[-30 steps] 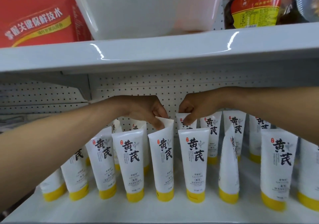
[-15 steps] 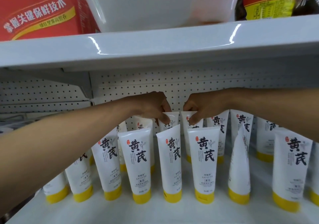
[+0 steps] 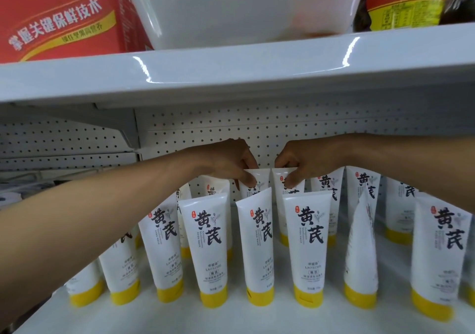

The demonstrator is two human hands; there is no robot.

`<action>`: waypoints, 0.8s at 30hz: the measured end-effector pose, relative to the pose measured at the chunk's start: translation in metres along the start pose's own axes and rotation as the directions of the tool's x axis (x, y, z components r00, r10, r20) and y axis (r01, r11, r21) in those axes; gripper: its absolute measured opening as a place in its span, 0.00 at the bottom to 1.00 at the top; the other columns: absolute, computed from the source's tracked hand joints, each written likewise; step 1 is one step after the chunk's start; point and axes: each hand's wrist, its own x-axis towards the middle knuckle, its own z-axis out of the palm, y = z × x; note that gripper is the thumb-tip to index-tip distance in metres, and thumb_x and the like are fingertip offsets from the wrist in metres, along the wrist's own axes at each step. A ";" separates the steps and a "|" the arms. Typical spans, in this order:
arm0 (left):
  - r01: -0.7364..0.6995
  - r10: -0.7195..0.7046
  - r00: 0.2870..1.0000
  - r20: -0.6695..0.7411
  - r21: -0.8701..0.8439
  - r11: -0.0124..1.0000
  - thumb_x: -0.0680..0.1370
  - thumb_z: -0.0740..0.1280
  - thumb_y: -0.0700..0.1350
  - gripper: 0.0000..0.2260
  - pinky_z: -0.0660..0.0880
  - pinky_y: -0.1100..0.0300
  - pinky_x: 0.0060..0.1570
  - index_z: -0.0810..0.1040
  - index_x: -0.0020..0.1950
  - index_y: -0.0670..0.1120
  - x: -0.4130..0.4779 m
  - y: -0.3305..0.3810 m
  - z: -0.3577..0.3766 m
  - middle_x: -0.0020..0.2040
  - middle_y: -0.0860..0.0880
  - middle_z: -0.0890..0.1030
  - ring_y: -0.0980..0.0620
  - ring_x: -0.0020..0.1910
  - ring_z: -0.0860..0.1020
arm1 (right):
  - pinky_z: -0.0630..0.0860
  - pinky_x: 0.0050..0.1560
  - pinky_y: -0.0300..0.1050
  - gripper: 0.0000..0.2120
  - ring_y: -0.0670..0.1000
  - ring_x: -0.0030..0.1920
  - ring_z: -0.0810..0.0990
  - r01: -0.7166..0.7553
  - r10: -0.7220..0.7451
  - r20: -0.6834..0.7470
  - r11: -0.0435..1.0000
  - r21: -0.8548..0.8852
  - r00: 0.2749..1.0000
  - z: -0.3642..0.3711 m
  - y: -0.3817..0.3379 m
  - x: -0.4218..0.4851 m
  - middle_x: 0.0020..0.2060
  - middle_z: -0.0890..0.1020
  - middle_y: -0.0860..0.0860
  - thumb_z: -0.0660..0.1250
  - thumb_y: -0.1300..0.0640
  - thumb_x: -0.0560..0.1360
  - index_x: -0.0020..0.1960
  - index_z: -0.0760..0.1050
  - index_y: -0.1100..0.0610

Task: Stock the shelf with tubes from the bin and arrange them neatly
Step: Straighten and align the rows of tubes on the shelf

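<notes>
Several white tubes with yellow caps stand cap-down in two rows on the white shelf (image 3: pixel 180 318). My left hand (image 3: pixel 231 161) pinches the top edge of a back-row tube (image 3: pixel 259 179) near the middle. Beside it, my right hand (image 3: pixel 303 162) pinches the top of the neighbouring back-row tube (image 3: pixel 280 179). Both tubes stand upright behind the front-row tubes (image 3: pixel 258 243), close to the pegboard back wall. One front tube (image 3: pixel 361 251) is turned edge-on to me.
The upper shelf (image 3: pixel 231 73) hangs low over my hands. On it stand a red carton (image 3: pixel 59 17), a white plastic bin (image 3: pixel 246 4) and a dark jar with a red and yellow label (image 3: pixel 403 1). Pegboard (image 3: pixel 257 128) backs the shelf.
My left hand let go of a tilted front-row tube and took a back-row tube beside the one in my right hand. Both hands reached further back; the view tilted down slightly.
</notes>
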 end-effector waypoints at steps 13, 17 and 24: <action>-0.010 0.011 0.999 0.048 -0.019 1.000 0.74 0.73 0.47 0.07 0.77 0.61 0.55 0.84 0.52 0.49 -0.004 0.000 -0.001 0.48 0.55 0.85 0.56 0.48 0.82 | 0.78 0.52 0.46 0.05 0.50 0.47 0.81 -0.036 0.036 0.020 0.999 -0.030 0.999 0.000 -0.005 -0.002 0.47 0.84 0.50 0.70 0.55 0.75 0.50 0.80 0.54; -0.018 0.020 0.999 0.041 -0.055 0.998 0.75 0.72 0.50 0.09 0.74 0.68 0.51 0.83 0.54 0.54 -0.010 0.000 -0.010 0.45 0.62 0.84 0.62 0.47 0.82 | 0.78 0.57 0.48 0.10 0.48 0.50 0.82 -0.047 0.047 -0.009 0.999 -0.022 0.999 -0.002 -0.005 -0.002 0.49 0.84 0.48 0.70 0.52 0.74 0.54 0.79 0.54; 0.000 -0.011 0.999 -0.051 -0.193 0.981 0.75 0.69 0.56 0.11 0.65 0.71 0.54 0.82 0.57 0.60 -0.053 -0.012 -0.034 0.51 0.65 0.83 0.73 0.51 0.77 | 0.75 0.58 0.40 0.17 0.41 0.54 0.78 -0.008 0.007 -0.089 1.000 -0.007 0.996 -0.014 -0.009 -0.007 0.54 0.80 0.42 0.70 0.45 0.73 0.59 0.76 0.47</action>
